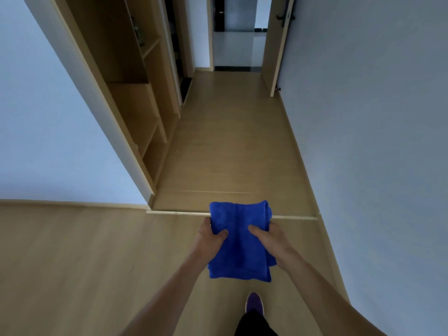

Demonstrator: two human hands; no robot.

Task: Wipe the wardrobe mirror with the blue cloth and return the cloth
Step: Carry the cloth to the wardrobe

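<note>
Light wooden open shelving unit (135,98) stands at left. Left hand (209,235) pinches the left edge of the folded blue terry cloth (238,253), thumb on top. Right hand (271,241) pinches its right edge; cloth held above the light wood-plank floor (97,251)

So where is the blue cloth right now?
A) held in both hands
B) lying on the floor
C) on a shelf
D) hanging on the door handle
A: the folded blue cloth is held up in front of the person, with the left hand gripping one side and the right hand the other, thumbs on top, above the wooden floor.
</note>
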